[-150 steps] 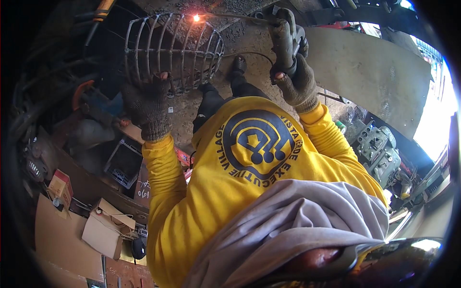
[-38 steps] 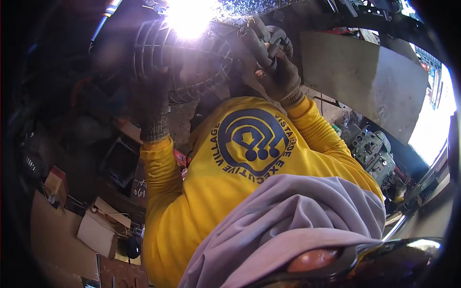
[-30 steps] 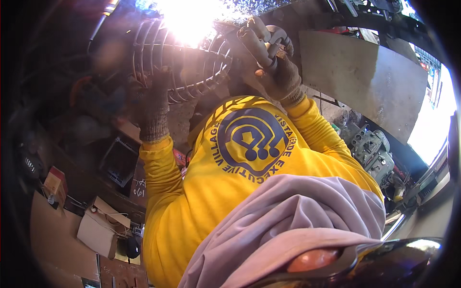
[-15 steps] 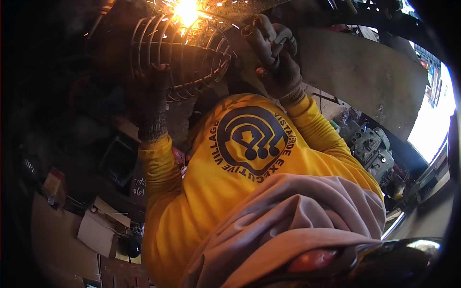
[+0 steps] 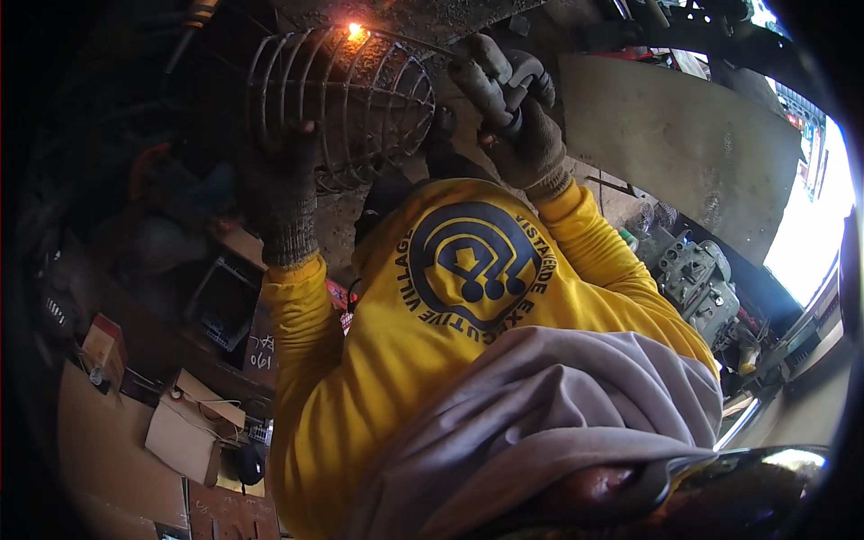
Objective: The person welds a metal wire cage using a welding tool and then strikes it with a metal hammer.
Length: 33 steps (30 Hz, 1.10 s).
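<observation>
Gripping a chunky grey tool holder [image 5: 486, 85], the right hand [image 5: 525, 144] has its fingers curled round the handle. A thin, straight rod [image 5: 416, 41] pokes out of the holder toward a small orange glow [image 5: 355, 31] at the far edge of the cage [image 5: 349, 87]. The cage sits left of those fingers, apart from them. Its thin, dark metal bars curve like ribs and round off at the right end. By its near left side is the left hand [image 5: 281, 175]; shadow hides whether those fingers are closed. Both gloves look woolly and knitted.
</observation>
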### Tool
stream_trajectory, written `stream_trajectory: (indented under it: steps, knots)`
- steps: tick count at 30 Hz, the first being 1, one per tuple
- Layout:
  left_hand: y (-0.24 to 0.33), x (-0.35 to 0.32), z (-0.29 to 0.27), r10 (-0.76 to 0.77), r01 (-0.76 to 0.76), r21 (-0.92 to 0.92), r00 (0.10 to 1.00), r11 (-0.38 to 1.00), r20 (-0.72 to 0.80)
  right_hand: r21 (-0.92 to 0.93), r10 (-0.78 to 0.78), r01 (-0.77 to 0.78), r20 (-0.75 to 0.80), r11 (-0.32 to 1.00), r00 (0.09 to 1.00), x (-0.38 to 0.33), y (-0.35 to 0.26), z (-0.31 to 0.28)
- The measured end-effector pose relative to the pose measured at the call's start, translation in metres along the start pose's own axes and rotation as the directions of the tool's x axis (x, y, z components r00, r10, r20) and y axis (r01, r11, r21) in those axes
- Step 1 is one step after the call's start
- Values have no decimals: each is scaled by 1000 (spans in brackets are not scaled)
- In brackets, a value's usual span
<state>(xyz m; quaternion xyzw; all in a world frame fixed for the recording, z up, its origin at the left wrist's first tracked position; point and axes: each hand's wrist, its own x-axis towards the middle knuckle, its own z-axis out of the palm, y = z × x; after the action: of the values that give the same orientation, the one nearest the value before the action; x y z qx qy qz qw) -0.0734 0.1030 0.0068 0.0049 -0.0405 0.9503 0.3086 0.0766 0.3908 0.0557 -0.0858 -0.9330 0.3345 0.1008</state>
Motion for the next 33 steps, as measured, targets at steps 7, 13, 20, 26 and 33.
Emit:
stream_trajectory:
  steps: [7,13,20,26,33]
  knots:
    - [-3,-5,-8,64,-70,94,996,993,65,-4,19,-19,21,1000,1000,4,-6,-4]
    - [-1,-5,3,59,-58,110,998,992,-6,-23,10,-10,22,1000,1000,5,-5,-4]
    - [-13,-5,15,438,97,972,880,215,-185,-80,-154,151,-30,985,988,3,15,9]
    - [-8,-5,12,459,103,987,876,128,-150,-242,-217,240,119,940,969,2,21,13]
    - [-4,-2,11,448,68,976,880,206,-156,-302,-330,325,36,896,943,6,15,10]
